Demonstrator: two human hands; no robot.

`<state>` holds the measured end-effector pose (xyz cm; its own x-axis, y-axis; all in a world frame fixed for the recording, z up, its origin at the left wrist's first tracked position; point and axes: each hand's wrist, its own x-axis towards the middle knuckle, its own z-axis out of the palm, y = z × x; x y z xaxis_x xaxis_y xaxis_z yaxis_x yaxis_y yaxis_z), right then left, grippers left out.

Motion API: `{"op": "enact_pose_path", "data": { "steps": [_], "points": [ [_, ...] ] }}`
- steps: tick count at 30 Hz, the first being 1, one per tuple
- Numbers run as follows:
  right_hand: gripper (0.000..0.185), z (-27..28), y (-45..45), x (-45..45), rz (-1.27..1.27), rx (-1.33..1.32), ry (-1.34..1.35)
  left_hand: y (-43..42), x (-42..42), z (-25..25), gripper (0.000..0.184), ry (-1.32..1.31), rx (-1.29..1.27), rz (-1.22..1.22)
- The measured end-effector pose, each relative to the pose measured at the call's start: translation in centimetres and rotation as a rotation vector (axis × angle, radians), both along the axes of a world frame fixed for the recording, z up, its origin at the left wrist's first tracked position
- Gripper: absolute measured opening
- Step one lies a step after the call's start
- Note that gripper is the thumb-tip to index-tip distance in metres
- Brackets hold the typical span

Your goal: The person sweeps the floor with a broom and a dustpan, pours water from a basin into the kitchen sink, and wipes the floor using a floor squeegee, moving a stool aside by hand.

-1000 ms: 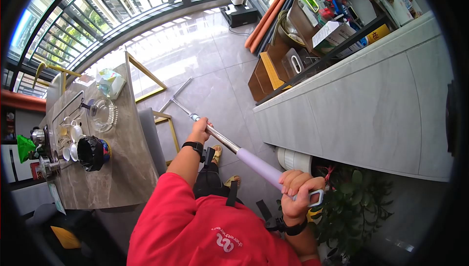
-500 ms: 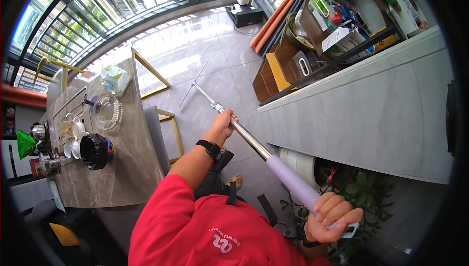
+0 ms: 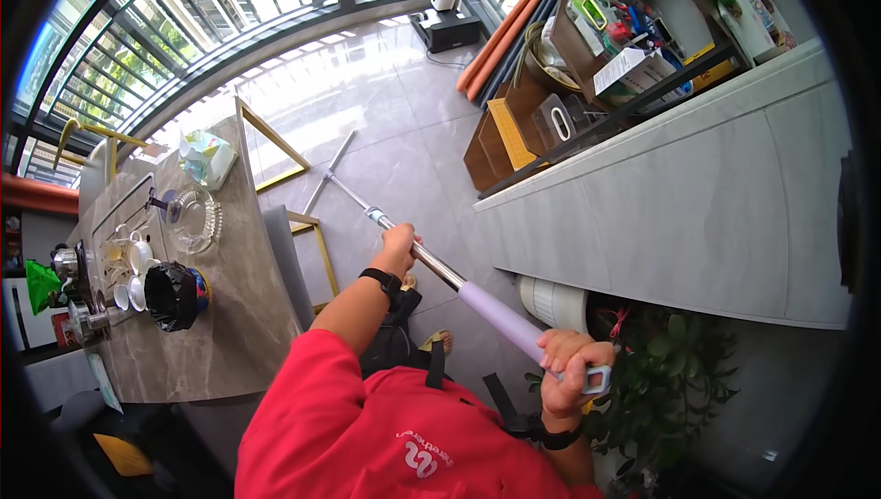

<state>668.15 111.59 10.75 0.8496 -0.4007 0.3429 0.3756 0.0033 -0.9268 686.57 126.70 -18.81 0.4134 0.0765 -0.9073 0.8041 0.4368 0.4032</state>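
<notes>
A long pole with a metal shaft and a lilac grip runs diagonally from lower right to upper left. My left hand is wrapped round its metal part, near a pale joint. Around the lilac end, beside a light-blue hanging loop, my right hand is closed. A thin, flat head at the far end lies on the grey tiled floor, close to a gold chair leg.
On the left, a marble table bears cups, a glass dish and a black-lined bin. A grey cabinet, open shelves and a plant stand right. A black-based appliance stands by the railing.
Since half a second ago, both hands and the pole have shifted left in view, the right hand also upward. The pole's head has moved left, nearer the chair and table.
</notes>
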Motion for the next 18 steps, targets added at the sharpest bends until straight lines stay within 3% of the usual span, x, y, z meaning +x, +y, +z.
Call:
{"op": "enact_pose_path", "data": {
  "steps": [3,4,12,13,17,18],
  "points": [
    [0.022,2.8,-1.3,-1.5,-0.192,-0.003,0.047,-3.1,-2.4,1.5,0.043,0.003,-0.047,-0.171],
    [0.020,3.6,-2.0,-2.3,-0.270,-0.027,0.053,-4.8,-3.4,3.5,0.010,0.039,0.014,-0.193],
    [0.013,12.5,-5.7,-12.2,-0.581,-0.048,0.133,-12.7,-15.7,11.7,0.045,0.188,-0.261,-0.688],
    [0.013,13.5,-6.0,-13.5,-0.604,-0.065,0.144,-12.9,-16.5,13.7,0.036,0.239,-0.236,-0.741],
    [0.020,16.1,-4.6,-15.0,-0.732,-0.092,0.125,-13.4,-18.2,12.5,0.020,0.271,-0.489,-0.986],
    [0.016,16.4,-5.0,-15.6,-0.593,-0.079,0.069,-13.3,-18.5,12.2,0.019,0.265,-0.594,-1.038]
  ]
}}
